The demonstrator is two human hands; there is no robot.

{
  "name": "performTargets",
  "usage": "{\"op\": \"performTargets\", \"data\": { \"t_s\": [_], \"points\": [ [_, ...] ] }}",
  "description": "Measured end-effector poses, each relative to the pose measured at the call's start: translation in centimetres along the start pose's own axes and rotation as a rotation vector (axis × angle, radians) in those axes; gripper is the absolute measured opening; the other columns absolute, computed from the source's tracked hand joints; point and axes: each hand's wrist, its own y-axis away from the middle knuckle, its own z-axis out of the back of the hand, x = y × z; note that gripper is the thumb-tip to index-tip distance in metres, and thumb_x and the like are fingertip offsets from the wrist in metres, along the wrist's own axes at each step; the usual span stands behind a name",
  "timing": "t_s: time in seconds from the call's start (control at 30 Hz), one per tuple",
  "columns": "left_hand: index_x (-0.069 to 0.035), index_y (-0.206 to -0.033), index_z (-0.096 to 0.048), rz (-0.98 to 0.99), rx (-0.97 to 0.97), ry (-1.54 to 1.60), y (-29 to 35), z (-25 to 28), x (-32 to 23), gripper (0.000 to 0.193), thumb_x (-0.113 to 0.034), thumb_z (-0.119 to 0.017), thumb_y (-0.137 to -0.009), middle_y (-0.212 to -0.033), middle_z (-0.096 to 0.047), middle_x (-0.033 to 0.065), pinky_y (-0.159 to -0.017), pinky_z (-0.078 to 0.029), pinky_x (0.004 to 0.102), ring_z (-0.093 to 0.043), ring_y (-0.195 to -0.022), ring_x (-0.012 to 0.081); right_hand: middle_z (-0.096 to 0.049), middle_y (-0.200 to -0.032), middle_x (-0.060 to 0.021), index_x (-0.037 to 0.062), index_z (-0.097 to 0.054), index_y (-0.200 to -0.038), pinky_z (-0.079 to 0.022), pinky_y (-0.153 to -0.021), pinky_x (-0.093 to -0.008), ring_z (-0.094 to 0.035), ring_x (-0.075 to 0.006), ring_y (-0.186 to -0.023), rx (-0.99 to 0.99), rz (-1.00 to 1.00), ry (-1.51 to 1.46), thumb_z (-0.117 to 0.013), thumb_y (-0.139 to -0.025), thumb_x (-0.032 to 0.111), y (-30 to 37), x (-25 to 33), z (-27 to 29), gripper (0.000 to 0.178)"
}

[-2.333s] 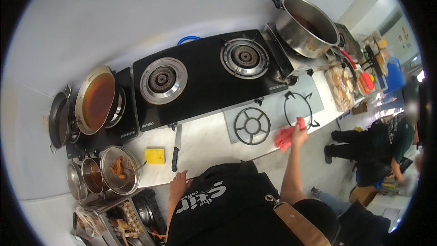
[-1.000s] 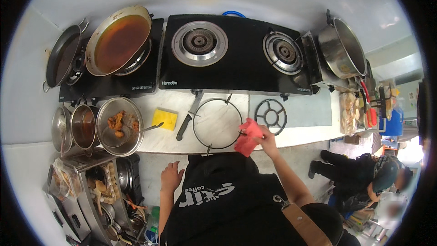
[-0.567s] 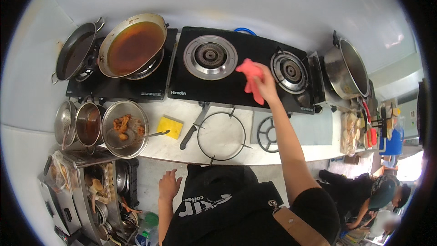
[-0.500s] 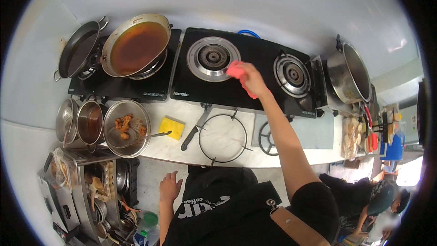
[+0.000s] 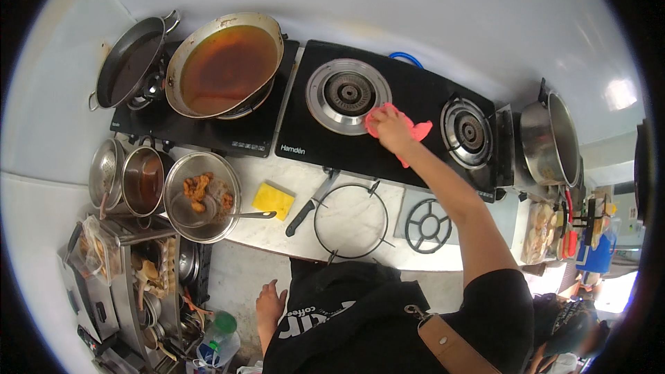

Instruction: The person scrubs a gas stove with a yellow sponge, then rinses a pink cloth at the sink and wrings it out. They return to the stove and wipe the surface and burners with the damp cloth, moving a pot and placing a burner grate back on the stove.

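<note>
My right hand [image 5: 389, 128] presses a pink cloth [image 5: 420, 130] onto the black two-burner stove [image 5: 415, 90]. It lies at the lower right rim of the left burner [image 5: 320, 97], whose pot support is off. One end of the cloth fans out to the right of my fingers. My left hand [image 5: 270, 306] hangs low beside the black apron, fingers apart and holding nothing. On the counter in front of the stove lie a round wire pot stand [image 5: 316, 225], a spoked black ring [image 5: 429, 226], a knife [image 5: 299, 218] and a yellow sponge [image 5: 273, 201].
A wide pan of brown oil [image 5: 228, 69] and a dark pan [image 5: 131, 62] sit on the left stove. Below them, a steel bowl [image 5: 234, 190] holds fried pieces and a strainer. A large pot [image 5: 547, 138] stands right; another person [image 5: 568, 325] is at lower right.
My right hand has drawn the pink cloth down along the left burner's rim, and the cloth has spread out. The view has shifted slightly, moving the stove rightward in the picture.
</note>
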Motion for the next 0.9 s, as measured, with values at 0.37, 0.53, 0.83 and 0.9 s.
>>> {"op": "performTargets", "data": {
  "t_s": [0.37,0.53,0.83,0.9],
  "points": [
    [-0.01,-0.125,-0.049,-0.002,-0.086,-0.047,-1.5,1.6,1.5,0.048,-0.035,-0.062,-0.085,-0.108,-0.058,0.0151,-0.079,-0.049,0.0464,-0.06,-0.097,0.0345,-0.053,-0.122,-0.005,0.0072,-0.066,-0.104,-0.038,-0.101,-0.0457,-0.044,-0.0324,-0.12,-0.08,-0.094,-0.195,-0.065,-0.067,0.004,0.6,-0.1,-0.8,0.037],
    [-0.011,-0.125,-0.049,0.003,0.025,-0.097,-2.7,1.5,1.1,0.049,-0.037,-0.061,-0.085,-0.11,-0.057,0.015,-0.081,-0.048,0.0469,-0.059,-0.1,0.0334,-0.052,-0.121,-0.0139,0.008,-0.058,-0.116,-0.035,-0.103,-0.0462,-0.044,-0.0354,-0.117,-0.185,-0.097,-0.279,-0.066,-0.064,0.001,0.6,5.8,-1.7,0.052],
    [-0.01,-0.125,-0.049,-0.25,-0.031,-0.14,-6.0,3.3,-3.2,0.048,-0.037,-0.06,-0.086,-0.109,-0.058,0.0143,-0.079,-0.049,0.0466,-0.06,-0.096,0.033,-0.052,-0.131,-0.0121,0.0063,-0.046,-0.129,-0.023,-0.108,-0.0545,-0.045,-0.0249,-0.127,-0.223,-0.05,-0.696,-0.053,-0.076,-0.005,-9.8,15.5,-1.9,0.054],
    [-0.01,-0.124,-0.05,-0.274,-0.059,-0.112,-6.3,3.4,-3.5,0.048,-0.036,-0.06,-0.086,-0.108,-0.058,0.0146,-0.078,-0.049,0.0467,-0.06,-0.095,0.0335,-0.047,-0.137,-0.0082,0.0093,-0.049,-0.129,-0.02,-0.11,-0.0524,-0.041,-0.0226,-0.13,-0.246,0.129,-0.538,-0.05,-0.085,0.012,-9.4,16.8,-1.9,0.044]
  ]
}}
